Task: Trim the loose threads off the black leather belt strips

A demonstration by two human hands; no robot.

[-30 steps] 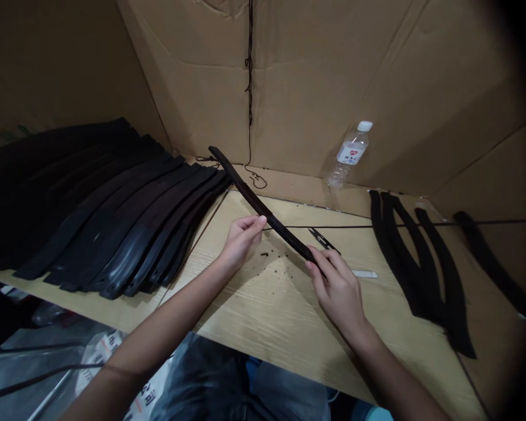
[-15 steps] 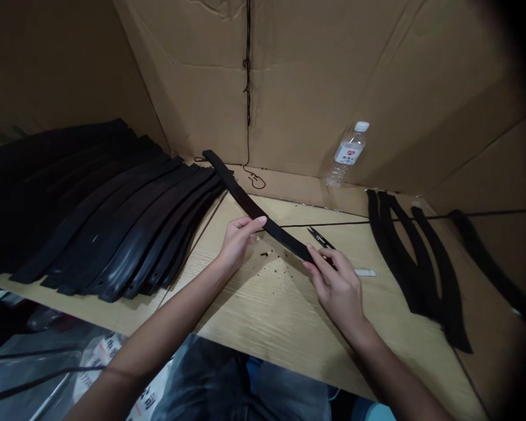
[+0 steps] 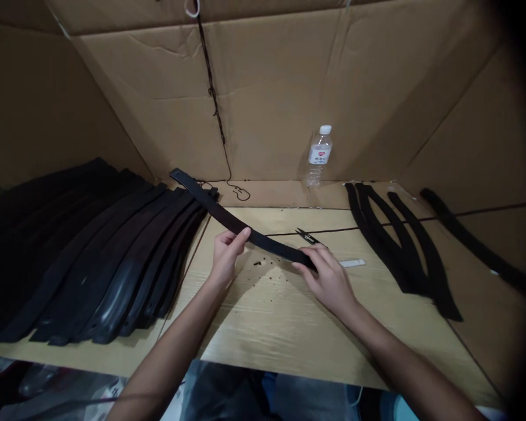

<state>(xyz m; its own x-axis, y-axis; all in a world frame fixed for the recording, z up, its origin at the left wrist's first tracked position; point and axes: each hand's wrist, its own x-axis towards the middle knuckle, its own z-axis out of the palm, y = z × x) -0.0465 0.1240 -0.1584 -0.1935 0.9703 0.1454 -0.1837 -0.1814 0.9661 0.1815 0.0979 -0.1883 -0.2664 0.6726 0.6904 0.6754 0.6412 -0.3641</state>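
A long, curved black strip [image 3: 214, 210] is held slantwise above the table, its far end up to the left. My left hand [image 3: 228, 252] is closed on its middle, thumb on top. Around its near right end my right hand [image 3: 326, 273] is closed, hiding that tip. Just behind the right hand lie black thread snips [image 3: 307, 236] with their points to the left. A short white strip [image 3: 353, 263] lies to the right of the same hand. Small dark scraps [image 3: 258, 263] are scattered on the table between the hands.
Many similar black strips form an overlapping pile [image 3: 114, 257] on the left. Several curved black pieces [image 3: 394, 240] lie at the right. A plastic bottle [image 3: 319, 155] stands by the cardboard back wall [image 3: 272, 88], where a dark cord [image 3: 210, 82] hangs. A dark line crosses the wooden table [image 3: 263, 333].
The view has shifted, showing more of the back wall. The strip lies at a flatter slant now, and my right fingers wrap further over its near end. Both hands keep their hold.
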